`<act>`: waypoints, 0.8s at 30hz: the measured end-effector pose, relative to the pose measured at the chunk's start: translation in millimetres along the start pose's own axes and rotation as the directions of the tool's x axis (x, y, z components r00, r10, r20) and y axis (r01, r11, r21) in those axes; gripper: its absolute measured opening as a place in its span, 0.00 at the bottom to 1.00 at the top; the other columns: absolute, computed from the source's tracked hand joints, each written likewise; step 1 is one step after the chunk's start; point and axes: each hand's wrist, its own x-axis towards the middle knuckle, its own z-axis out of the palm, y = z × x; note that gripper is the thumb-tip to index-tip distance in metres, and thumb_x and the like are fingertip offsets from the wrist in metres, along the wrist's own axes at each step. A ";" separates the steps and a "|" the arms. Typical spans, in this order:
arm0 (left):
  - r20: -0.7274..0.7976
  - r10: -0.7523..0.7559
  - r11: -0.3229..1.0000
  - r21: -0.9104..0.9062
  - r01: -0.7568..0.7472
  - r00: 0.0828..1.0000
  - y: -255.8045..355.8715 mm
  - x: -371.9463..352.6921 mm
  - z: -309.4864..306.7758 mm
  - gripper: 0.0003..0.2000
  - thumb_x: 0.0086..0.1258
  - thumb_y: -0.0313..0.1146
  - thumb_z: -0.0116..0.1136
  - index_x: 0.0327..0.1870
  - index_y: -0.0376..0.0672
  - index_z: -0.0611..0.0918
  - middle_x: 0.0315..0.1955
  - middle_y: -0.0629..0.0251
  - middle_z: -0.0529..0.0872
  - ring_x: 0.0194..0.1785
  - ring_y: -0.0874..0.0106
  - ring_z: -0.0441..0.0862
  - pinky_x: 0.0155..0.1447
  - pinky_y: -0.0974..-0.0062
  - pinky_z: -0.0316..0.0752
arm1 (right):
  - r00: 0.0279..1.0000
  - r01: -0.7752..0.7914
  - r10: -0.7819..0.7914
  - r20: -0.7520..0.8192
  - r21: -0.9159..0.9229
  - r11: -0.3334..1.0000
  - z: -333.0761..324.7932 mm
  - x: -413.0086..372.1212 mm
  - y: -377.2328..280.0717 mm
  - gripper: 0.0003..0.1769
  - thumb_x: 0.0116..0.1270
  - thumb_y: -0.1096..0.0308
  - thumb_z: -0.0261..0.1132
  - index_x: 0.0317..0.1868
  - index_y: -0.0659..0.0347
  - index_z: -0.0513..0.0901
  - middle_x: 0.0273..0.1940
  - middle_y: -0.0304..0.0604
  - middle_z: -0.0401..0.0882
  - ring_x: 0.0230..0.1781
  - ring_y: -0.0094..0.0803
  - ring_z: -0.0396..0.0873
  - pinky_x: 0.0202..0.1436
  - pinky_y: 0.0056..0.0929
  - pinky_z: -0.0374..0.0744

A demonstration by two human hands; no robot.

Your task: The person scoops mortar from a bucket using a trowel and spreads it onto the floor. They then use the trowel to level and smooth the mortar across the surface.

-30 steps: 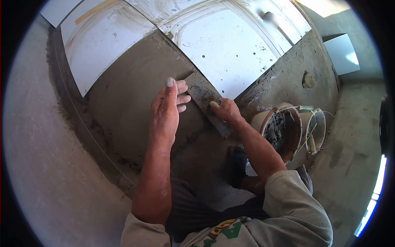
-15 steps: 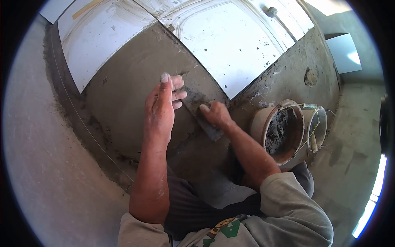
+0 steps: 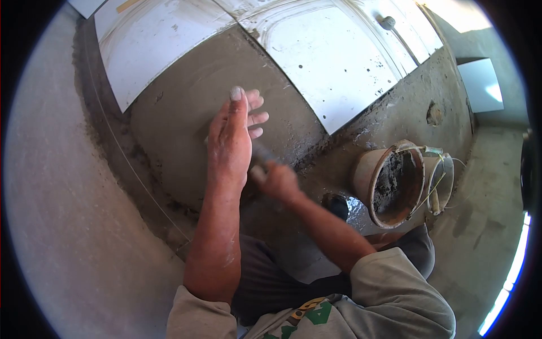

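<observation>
My left hand (image 3: 234,133) is raised above the wet grey mortar (image 3: 192,85), fingers spread and holding nothing. To its right, my right hand (image 3: 278,181) is wrapped round the handle of a trowel (image 3: 259,153), slightly blurred by motion. Much of the trowel's blade is hidden behind my left hand and wrist. The mortar bed lies smooth beyond my hands and borders the white tiles (image 3: 322,62), whose near corner points towards me.
A bucket with dark mortar (image 3: 374,183) stands at the right, with a smaller bucket (image 3: 447,186) beside it. A mallet (image 3: 387,23) lies on the tiles. One white tile (image 3: 480,85) leans by the right wall. A string (image 3: 127,161) runs along the left edge.
My right hand has drawn the trowel left and slightly down, closer to my left hand. My left hand remains raised and open. The camera view has shifted a little.
</observation>
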 end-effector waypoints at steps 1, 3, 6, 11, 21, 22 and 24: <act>-0.017 0.000 1.000 -0.004 0.000 1.000 2.0 -0.4 -4.9 0.35 0.75 0.62 0.36 0.61 0.35 0.74 0.55 0.55 0.80 0.52 0.67 0.79 0.56 0.68 0.72 | 0.996 -0.013 0.015 -0.091 0.021 1.000 -8.3 14.7 16.1 0.29 0.64 0.43 0.60 0.42 0.65 0.81 0.33 0.63 0.82 0.41 0.58 0.82 0.48 0.51 0.79; -0.091 0.016 0.999 -0.049 -0.020 0.996 6.9 -2.8 -17.4 0.34 0.76 0.61 0.36 0.61 0.36 0.74 0.54 0.55 0.80 0.52 0.68 0.79 0.56 0.69 0.72 | 0.977 -0.068 0.064 -0.205 -0.015 0.998 -33.7 45.2 43.4 0.29 0.63 0.43 0.61 0.38 0.66 0.83 0.34 0.65 0.82 0.42 0.58 0.82 0.48 0.50 0.79; -0.170 0.039 0.995 -0.087 -0.055 0.985 7.8 -9.6 -38.2 0.36 0.74 0.62 0.37 0.60 0.32 0.74 0.53 0.51 0.80 0.51 0.65 0.80 0.54 0.68 0.73 | 0.979 -0.164 0.186 -0.082 0.222 0.961 -59.6 72.4 63.4 0.32 0.67 0.44 0.61 0.40 0.73 0.80 0.24 0.54 0.82 0.18 0.38 0.82 0.26 0.38 0.80; -0.221 0.061 0.992 -0.097 -0.084 0.973 11.3 -21.9 -52.4 0.35 0.76 0.60 0.36 0.61 0.32 0.74 0.53 0.51 0.80 0.50 0.66 0.80 0.54 0.68 0.73 | 0.990 -0.132 0.137 -0.028 0.130 0.983 -5.4 52.4 12.0 0.30 0.66 0.45 0.60 0.41 0.72 0.81 0.32 0.61 0.83 0.33 0.48 0.85 0.40 0.45 0.81; -0.223 0.038 0.996 -0.076 -0.056 0.974 11.7 -27.1 -43.0 0.34 0.76 0.60 0.37 0.60 0.34 0.74 0.52 0.57 0.81 0.49 0.69 0.80 0.53 0.73 0.72 | 0.956 0.198 -0.248 0.159 0.276 0.940 105.7 -15.8 -88.2 0.29 0.64 0.48 0.61 0.48 0.70 0.79 0.41 0.64 0.83 0.44 0.58 0.82 0.51 0.50 0.79; -0.225 0.039 0.995 -0.084 -0.059 0.974 11.9 -26.6 -42.6 0.34 0.76 0.60 0.37 0.60 0.34 0.74 0.52 0.57 0.81 0.49 0.69 0.80 0.53 0.73 0.72 | 0.936 0.222 -0.269 0.228 0.213 0.952 107.9 -13.4 -80.7 0.29 0.65 0.47 0.61 0.47 0.70 0.79 0.40 0.64 0.83 0.45 0.57 0.82 0.52 0.50 0.78; -0.215 0.054 0.990 -0.117 -0.081 0.975 11.8 -25.1 -43.6 0.33 0.76 0.59 0.38 0.60 0.34 0.75 0.52 0.56 0.82 0.49 0.69 0.80 0.53 0.73 0.72 | 0.965 0.157 -0.182 0.187 0.137 0.978 70.9 -15.0 -69.9 0.29 0.64 0.47 0.61 0.47 0.69 0.79 0.40 0.64 0.83 0.45 0.57 0.82 0.52 0.50 0.78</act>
